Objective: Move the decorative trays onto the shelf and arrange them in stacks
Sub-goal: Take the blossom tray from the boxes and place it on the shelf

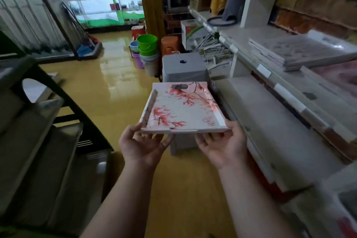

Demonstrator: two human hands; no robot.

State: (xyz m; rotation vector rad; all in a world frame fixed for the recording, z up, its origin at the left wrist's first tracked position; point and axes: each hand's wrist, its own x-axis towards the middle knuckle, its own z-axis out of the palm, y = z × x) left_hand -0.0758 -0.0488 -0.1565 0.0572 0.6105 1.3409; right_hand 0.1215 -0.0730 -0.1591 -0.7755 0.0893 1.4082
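Tray (182,108), white with pink flowers, is held level over the floor beside the shelf (270,114). The left hand (142,146) and right hand (220,144) grip its near edge, fingers curled underneath and mostly hidden. More trays (301,52) on the shelf are blurred.

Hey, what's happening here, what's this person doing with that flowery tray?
A person holds a decorative tray with a pink flower print by its near edge, the left hand at one corner and the right hand at the other, fingers curled underneath. The tray is up in the air over a grey stool, not yet on anything. To the right runs a shelf, and a stack of flat grey trays already lies on its upper level. So this tray looks to be on its way to the shelf.
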